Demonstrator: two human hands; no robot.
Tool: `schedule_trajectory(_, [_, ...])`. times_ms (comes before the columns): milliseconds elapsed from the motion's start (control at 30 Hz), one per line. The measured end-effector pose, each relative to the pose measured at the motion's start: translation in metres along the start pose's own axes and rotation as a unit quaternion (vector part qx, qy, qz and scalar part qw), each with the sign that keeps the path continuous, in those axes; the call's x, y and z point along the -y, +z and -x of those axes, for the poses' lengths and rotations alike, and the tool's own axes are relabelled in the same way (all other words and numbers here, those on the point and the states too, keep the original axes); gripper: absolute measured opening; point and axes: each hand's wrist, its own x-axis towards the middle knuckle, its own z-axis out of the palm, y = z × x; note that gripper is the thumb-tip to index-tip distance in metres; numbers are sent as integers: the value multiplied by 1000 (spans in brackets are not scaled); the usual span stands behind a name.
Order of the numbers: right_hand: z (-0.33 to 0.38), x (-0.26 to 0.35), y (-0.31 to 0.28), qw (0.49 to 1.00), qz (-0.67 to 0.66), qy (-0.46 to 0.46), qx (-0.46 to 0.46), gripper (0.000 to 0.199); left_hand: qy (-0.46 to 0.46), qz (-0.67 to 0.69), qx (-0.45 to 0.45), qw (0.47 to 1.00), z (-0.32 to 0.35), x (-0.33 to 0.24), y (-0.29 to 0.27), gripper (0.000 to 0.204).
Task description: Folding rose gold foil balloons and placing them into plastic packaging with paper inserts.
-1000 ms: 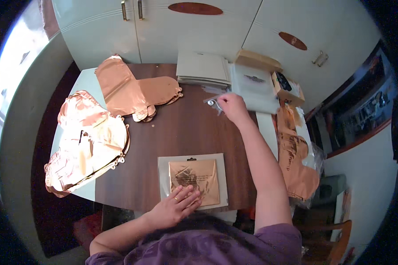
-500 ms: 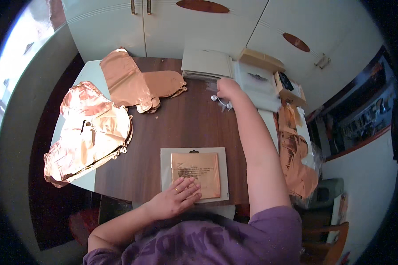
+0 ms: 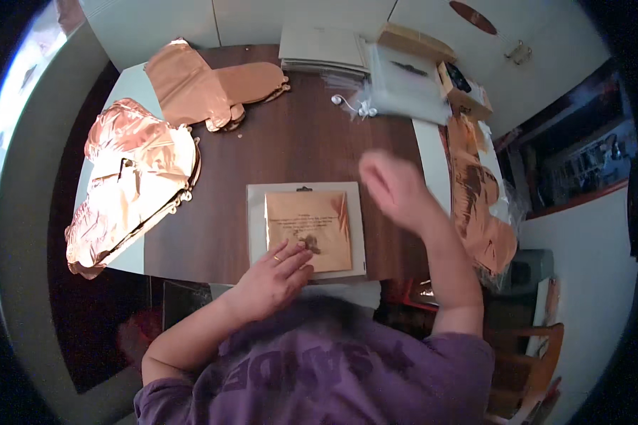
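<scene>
The left hand (image 3: 273,279) lies flat on a coppery foil packet (image 3: 320,216). Right hand (image 3: 393,188) is blurred; its grip I cannot tell.

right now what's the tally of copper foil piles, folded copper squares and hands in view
Copper foil piles: 3 (upper left pile, lower left pile, right pile)
Folded copper square, partly under the left hand: 1
Hands: 2 (the left, and the right hand, blurred, above the table)
Total: 6

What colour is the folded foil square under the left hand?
Shiny copper-gold; the folded foil square shows best in the head view.
</scene>
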Motion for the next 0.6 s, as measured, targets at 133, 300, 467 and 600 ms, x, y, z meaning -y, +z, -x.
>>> schedule_trajectory(133, [112,41,14,993,-74,83,47,10,-40,81,-47,995,-3,0,4,21])
schedule_trajectory(300, [163,78,66,993,98,11,-61,13,-69,96,-172,978,-9,-4,18,18])
schedule_trajectory(467, [151,74,90,963,227,39,-138,18,-51,77,-194,977,-5,-6,27,18])
schedule_trajectory(600, [141,58,101,945,219,90,-225,21,-32,57,-190,980,-4,-4,30,19])
